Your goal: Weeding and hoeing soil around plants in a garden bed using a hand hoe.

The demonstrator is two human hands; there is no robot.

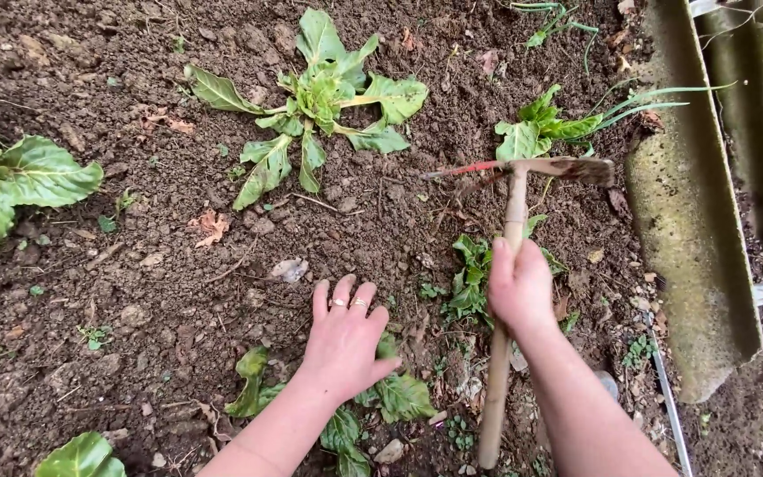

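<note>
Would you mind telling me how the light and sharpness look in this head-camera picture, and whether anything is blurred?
In the head view the light is soft and even, with no hard shadows or glare on the soil. The left hand and leafy plant are sharp. The right hand on the hoe is sharp too, though the hoe's head looks slightly smeared.

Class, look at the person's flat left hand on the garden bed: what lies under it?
The left hand rests palm-down on soil, its wrist over a leafy plant. Whatever is beneath the palm is covered.

Bare soil (222,265) between plants open; leafy plant (320,97) ahead, concrete edging (691,221) blocks right, probably.
</note>
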